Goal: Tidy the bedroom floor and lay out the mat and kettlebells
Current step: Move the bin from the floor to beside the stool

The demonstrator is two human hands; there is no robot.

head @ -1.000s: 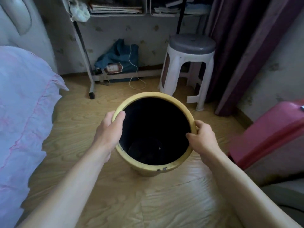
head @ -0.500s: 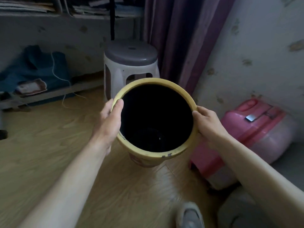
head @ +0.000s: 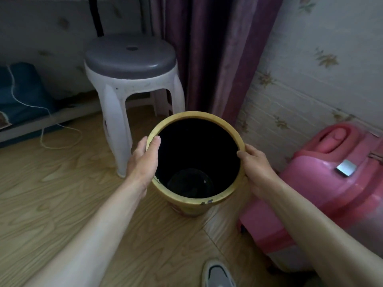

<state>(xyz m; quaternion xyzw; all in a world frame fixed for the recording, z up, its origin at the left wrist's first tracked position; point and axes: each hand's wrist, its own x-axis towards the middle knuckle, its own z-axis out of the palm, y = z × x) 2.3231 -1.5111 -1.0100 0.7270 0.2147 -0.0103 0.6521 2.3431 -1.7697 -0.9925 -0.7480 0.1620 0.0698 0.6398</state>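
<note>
While both hands, left and right, clasp a yellow bin's rim above the floor between stool and pink suitcase, tidying seems under way; no mat or kettlebells visible.

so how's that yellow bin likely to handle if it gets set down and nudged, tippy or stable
The yellow bin is tall, narrowing toward its base, so a nudge near the rim could probably tip it. It looks empty inside, so likely light. The left hand and right hand grip opposite sides of the rim without visibly deforming it, suggesting fairly stiff walls.
</note>
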